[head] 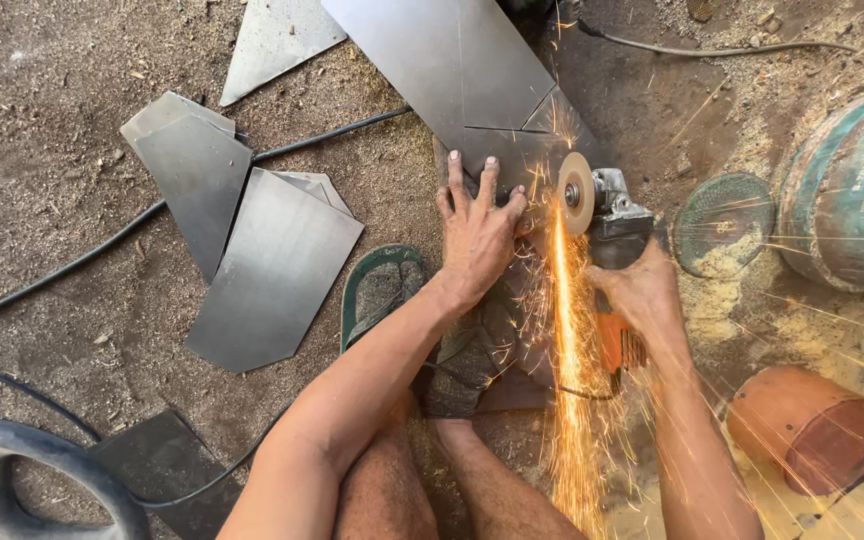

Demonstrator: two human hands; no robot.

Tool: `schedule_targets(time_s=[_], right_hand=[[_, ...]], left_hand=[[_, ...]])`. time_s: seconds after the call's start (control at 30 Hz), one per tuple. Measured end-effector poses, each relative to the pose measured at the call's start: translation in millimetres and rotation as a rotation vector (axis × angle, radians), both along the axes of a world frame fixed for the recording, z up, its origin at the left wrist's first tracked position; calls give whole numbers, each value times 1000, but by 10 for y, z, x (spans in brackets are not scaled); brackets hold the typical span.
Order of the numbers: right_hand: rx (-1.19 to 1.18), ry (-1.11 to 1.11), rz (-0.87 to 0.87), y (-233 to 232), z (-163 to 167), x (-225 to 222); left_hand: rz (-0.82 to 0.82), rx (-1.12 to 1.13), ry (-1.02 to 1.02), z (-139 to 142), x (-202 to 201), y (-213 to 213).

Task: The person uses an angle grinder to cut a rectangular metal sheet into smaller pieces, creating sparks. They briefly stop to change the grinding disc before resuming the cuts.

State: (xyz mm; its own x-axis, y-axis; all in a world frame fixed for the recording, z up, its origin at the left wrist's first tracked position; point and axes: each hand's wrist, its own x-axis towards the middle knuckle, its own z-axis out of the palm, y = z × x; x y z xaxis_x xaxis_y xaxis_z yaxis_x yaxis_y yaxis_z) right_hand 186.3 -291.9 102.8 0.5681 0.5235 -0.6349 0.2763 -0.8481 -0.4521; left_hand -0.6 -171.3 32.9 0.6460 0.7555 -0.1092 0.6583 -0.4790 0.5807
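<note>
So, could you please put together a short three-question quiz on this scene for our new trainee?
1. True or false: the left hand lies flat on the metal sheet.
2. Which hand holds the angle grinder?
A. left
B. right
C. both
3. Fill in: sparks stream from the grinder's disc toward the person's ____.

Key
1. True: fingers spread, palm down on the sheet.
2. B: the right hand grips its body.
3. Legs: the stream runs down the picture, beside the knees.
</note>
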Motion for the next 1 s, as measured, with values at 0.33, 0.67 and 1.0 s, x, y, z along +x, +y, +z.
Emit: schedule_targets(time_s=[0.33, 0.67, 1.0], right_hand=[[-123, 7, -61, 162, 75, -7], [57, 44, 28, 238, -35, 89], [26, 6, 36, 375, 4, 115]], left_hand=[[-21, -44, 3, -1, 19, -5], [-23, -28, 20, -36, 43, -27], [-21, -24, -18, -40, 18, -43]])
